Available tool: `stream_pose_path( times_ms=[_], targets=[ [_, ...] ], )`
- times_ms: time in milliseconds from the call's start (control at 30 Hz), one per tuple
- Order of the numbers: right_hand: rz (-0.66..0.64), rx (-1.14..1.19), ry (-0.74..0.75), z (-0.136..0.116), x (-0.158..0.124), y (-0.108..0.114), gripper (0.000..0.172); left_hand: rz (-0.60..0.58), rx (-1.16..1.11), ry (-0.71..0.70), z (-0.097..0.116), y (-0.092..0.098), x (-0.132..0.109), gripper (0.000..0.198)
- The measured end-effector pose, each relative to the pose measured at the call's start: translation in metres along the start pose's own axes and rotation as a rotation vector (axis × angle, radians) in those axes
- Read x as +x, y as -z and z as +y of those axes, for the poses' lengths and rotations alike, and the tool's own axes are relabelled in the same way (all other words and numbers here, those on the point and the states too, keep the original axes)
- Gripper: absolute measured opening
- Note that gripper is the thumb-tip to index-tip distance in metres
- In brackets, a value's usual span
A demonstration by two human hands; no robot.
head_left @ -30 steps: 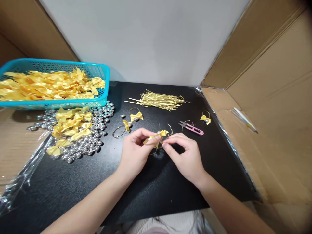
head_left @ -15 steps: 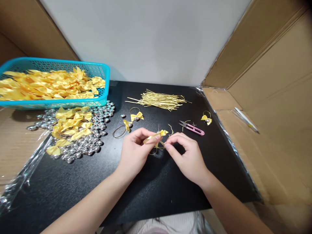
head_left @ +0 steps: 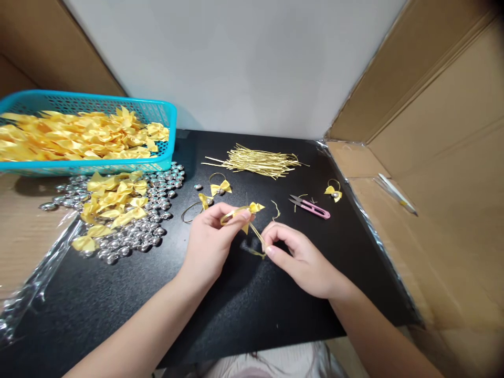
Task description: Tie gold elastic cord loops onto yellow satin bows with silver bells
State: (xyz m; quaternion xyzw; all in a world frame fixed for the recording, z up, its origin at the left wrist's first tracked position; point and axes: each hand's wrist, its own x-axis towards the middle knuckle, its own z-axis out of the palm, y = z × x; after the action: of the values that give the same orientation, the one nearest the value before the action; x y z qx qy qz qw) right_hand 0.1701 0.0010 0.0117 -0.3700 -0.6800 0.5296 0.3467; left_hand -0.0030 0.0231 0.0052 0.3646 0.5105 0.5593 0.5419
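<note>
My left hand [head_left: 212, 239] is closed in a pinch on a yellow ribbon bow [head_left: 255, 208], together with a loop of gold cord. Lower and to the right, my right hand [head_left: 301, 257] pinches the gold cord [head_left: 258, 233] that runs taut down from the bow. A loose end of the cord hangs blurred below the fingertips. Beyond my right hand lie pink thread snips [head_left: 311, 206] and a short cord scrap [head_left: 276, 210]. Bows with silver bells and cord loops rest to the left, one of them a finished-looking bow [head_left: 220, 188].
A blue basket [head_left: 173, 126] of yellow bows stands at the back left. Before it, silver bells [head_left: 129, 239] lie heaped with loose bows [head_left: 118, 197]. A bundle of gold cords [head_left: 260, 161] is at the back. Another belled bow [head_left: 333, 192] and a white-handled tool [head_left: 397, 193] are at right.
My hands have drawn apart slightly: the left moved a little left with the bow, the right downward. The looped cord between them is now stretched straight.
</note>
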Motion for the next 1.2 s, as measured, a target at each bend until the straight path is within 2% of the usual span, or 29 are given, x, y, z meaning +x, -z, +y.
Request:
stream_pose_path(
  times_ms=[133, 267, 567, 767, 1200],
  targets=[
    [-0.112, 0.196, -0.016, -0.001, -0.002, 0.006, 0.015, 0.078, -0.113, 0.005, 0.005, 0.002, 0.008, 0.009],
    [-0.188, 0.251, -0.010, 0.000, -0.003, 0.011, 0.018, 0.127, -0.165, 0.034, 0.011, 0.005, 0.012, 0.008],
    [-0.056, -0.134, -0.045, 0.003, -0.003, 0.021, 0.016, 0.180, -0.210, 0.025, 0.017, 0.010, 0.016, 0.012],
    [0.021, -0.273, -0.068, 0.003, -0.003, 0.024, 0.017, 0.198, -0.202, 0.020, 0.017, 0.011, 0.016, 0.012],
    [-0.058, -0.303, -0.169, 0.004, -0.004, 0.031, 0.016, 0.222, -0.186, -0.016, 0.020, 0.012, 0.018, 0.012]
  ],
)
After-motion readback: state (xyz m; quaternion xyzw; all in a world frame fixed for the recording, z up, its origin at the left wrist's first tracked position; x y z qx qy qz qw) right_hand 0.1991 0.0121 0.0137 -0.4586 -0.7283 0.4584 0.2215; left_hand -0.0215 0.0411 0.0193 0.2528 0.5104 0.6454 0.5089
